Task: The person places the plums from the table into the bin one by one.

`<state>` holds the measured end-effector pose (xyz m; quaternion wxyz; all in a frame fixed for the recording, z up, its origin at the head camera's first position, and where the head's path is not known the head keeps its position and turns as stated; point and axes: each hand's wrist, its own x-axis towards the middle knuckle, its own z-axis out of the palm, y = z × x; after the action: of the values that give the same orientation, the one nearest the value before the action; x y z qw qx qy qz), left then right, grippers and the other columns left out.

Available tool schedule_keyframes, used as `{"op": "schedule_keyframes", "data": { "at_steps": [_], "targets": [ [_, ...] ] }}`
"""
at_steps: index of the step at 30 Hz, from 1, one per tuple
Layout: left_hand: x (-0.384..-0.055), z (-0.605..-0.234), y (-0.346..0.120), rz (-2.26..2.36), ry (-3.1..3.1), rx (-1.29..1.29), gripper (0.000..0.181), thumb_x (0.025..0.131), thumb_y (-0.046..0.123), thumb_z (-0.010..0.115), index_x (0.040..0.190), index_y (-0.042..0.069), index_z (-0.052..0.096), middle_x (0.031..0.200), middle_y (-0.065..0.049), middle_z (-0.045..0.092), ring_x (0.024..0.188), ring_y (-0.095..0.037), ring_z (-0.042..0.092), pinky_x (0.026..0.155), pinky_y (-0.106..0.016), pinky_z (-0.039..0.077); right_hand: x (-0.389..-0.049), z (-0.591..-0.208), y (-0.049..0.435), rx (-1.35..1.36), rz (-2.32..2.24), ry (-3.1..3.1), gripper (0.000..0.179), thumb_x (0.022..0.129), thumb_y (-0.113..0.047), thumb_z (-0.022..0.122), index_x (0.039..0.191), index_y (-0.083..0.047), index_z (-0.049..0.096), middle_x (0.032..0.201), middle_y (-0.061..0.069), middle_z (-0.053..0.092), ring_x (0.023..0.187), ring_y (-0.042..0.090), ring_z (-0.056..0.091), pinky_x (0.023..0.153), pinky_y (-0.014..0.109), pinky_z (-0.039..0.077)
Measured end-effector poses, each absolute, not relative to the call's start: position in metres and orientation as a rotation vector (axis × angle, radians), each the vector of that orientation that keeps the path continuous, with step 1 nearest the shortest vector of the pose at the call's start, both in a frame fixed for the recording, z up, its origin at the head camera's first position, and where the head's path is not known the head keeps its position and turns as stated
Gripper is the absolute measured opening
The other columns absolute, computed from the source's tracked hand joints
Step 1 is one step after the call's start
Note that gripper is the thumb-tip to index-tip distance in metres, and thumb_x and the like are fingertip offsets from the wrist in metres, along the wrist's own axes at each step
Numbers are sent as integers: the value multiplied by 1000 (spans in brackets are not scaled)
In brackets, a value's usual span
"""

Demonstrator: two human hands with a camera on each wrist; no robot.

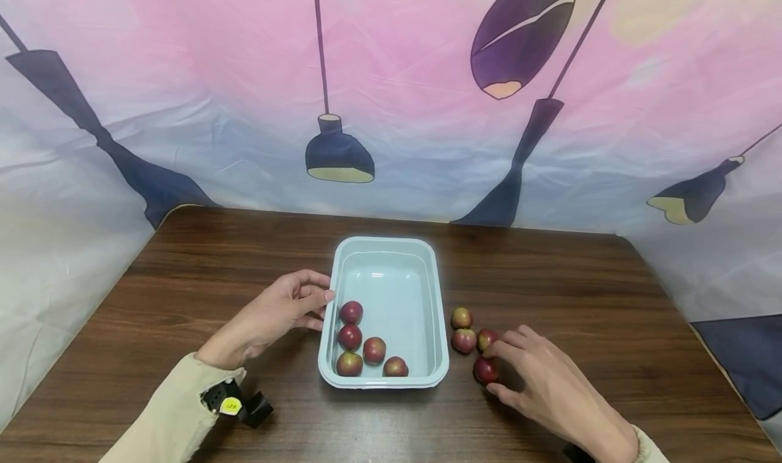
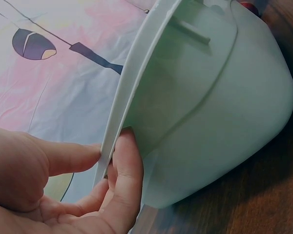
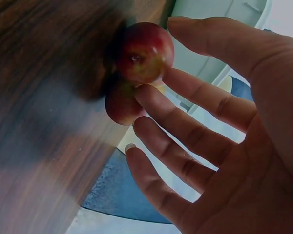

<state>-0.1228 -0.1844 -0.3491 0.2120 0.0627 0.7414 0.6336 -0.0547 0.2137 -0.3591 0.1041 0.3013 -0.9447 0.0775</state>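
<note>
1. Left grip point(image 1: 276, 313) pinches rim of tub point(image 1: 387, 383).
2. Right grip point(image 1: 540, 371) spread loosely around red fruit point(image 1: 485, 369); contact unclear.
3. Three fruits point(image 1: 463, 341) close by, right of tub; five fruits point(image 1: 350, 337) inside.
4. Off-centre pinch could send red fruit rolling across worktop point(image 1: 244, 246).

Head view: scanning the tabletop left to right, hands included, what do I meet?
Left hand → pale blue tray with five reddish fruits inside → four loose fruits on the table → right hand.

The tray point(image 1: 400, 300) looks glossy plastic, the fruits point(image 1: 350, 337) smooth and shiny, the table point(image 1: 214, 266) wood-grained, the backdrop point(image 1: 244, 62) creased cloth.
</note>
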Motion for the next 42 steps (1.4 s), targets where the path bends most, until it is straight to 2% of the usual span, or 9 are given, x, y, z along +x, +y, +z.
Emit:
{"op": "schedule_keyframes", "data": {
  "at_steps": [6, 10, 13, 17, 19, 23, 24, 31, 42],
  "targets": [
    [-122, -348, -184, 1758, 2061, 173, 42, 106, 16, 54, 138, -10, 43, 117, -23, 65, 97, -17, 68, 84, -31, 64, -55, -362, 212, 878, 197, -2817, 37, 72, -34, 92, 103, -24, 72, 97, -14, 66, 87, 4, 52, 74, 28, 56],
    [-122, -348, -184, 1753, 2065, 172, 42, 107, 16, 54, 138, -10, 43, 117, -23, 65, 97, -17, 68, 84, -31, 64, -55, -364, 211, 881, 202, -2831, 37, 72, -32, 92, 103, -23, 72, 98, -14, 67, 90, 6, 59, 90, 39, 60],
    [-122, -347, -184, 1749, 2066, 171, 43, 107, 17, 54, 138, -9, 43, 117, -23, 64, 97, -18, 68, 84, -31, 64, -54, -365, 211, 884, 208, -2826, 37, 72, -32, 92, 102, -24, 72, 97, -14, 67, 92, 7, 62, 96, 45, 59],
    [-122, -347, -184, 1748, 2064, 169, 43, 107, 17, 54, 139, -10, 43, 117, -22, 65, 96, -18, 69, 84, -31, 65, -53, -367, 211, 886, 207, -2830, 38, 72, -32, 92, 102, -25, 71, 97, -15, 66, 91, 7, 60, 86, 39, 60],
    [-122, -347, -184, 1750, 2063, 171, 43, 107, 17, 54, 139, -10, 43, 117, -23, 64, 96, -17, 69, 84, -31, 65, -52, -367, 211, 888, 212, -2833, 37, 72, -32, 92, 102, -25, 71, 97, -16, 66, 92, 7, 61, 88, 40, 60],
    [-122, -348, -184, 1751, 2062, 172, 43, 107, 17, 54, 139, -10, 42, 116, -22, 65, 96, -17, 69, 84, -31, 65, -52, -366, 211, 894, 209, -2832, 37, 72, -33, 92, 102, -27, 71, 95, -19, 64, 86, 2, 54, 75, 30, 56],
    [-122, -348, -184, 1752, 2061, 171, 43, 107, 17, 54, 139, -10, 42, 116, -22, 64, 96, -17, 69, 84, -31, 65, -52, -366, 211, 897, 208, -2833, 37, 72, -33, 92, 102, -27, 71, 96, -18, 64, 88, 3, 56, 80, 32, 58],
    [-122, -347, -184, 1753, 2058, 165, 43, 106, 16, 54, 138, -10, 43, 115, -21, 65, 95, -17, 68, 83, -31, 64, -55, -357, 210, 924, 202, -2811, 37, 72, -32, 91, 103, -26, 71, 94, -18, 64, 85, 1, 49, 72, 26, 53],
    [-122, -347, -184, 1762, 2051, 173, 42, 106, 16, 54, 138, -10, 43, 116, -22, 65, 96, -17, 68, 83, -31, 64, -63, -339, 207, 943, 214, -2779, 38, 73, -31, 91, 105, -23, 72, 94, -18, 65, 86, 2, 51, 73, 25, 54]
  ]
}}
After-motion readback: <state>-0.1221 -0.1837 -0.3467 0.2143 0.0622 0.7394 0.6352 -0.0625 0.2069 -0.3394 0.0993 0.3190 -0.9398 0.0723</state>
